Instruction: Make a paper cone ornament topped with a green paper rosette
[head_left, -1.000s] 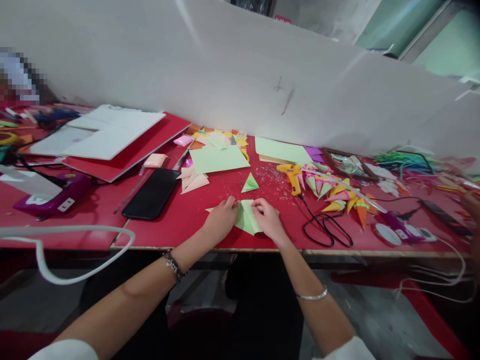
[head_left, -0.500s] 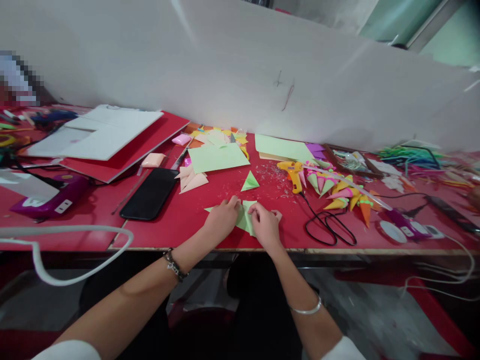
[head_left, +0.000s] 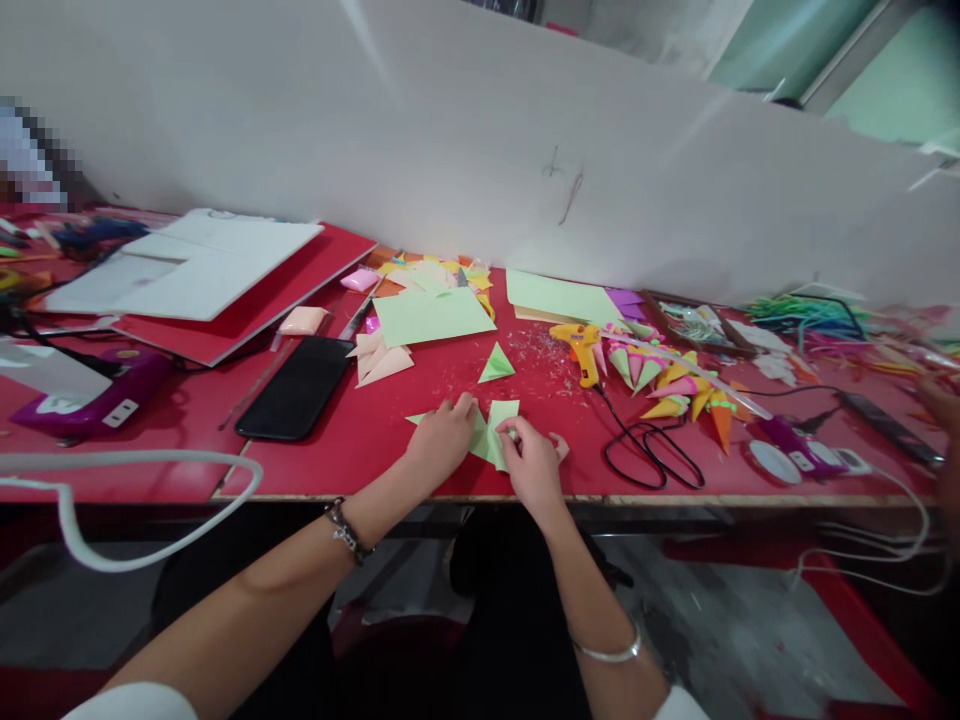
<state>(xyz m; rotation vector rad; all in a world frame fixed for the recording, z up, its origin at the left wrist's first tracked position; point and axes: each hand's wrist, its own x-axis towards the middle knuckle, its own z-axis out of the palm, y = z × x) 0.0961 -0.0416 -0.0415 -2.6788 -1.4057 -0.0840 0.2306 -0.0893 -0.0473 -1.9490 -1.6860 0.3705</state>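
**Two hands folding a green sheet at the near edge of a cluttered red bench**

At the far left, a purple device [head_left: 90,395] sits on the red bench [head_left: 360,440], with a white cable [head_left: 135,470] looping in front of it. Behind it lies a stack of white boards [head_left: 187,265] on a red panel. A black phone [head_left: 296,387] lies flat, and just to its right sit peach folded triangles [head_left: 382,358], with a flat green sheet [head_left: 431,315] beyond them.

Near the front edge, the left hand [head_left: 442,440] presses flat, fingers together, on the left part of the light green paper [head_left: 499,432]. The right hand [head_left: 532,460] is closed on the paper's right side, pinching a fold between fingers and thumb. The paper lies on the bench between the two hands, partly folded, one corner raised. A small green folded triangle [head_left: 496,364] sits just beyond it.

Further right stands a yellow glue gun [head_left: 581,350], its black cord [head_left: 649,450] coiled in front. Beside it lies a cluster of coloured paper cones [head_left: 675,385], then a white tape roll [head_left: 771,462] and a power strip [head_left: 889,425].
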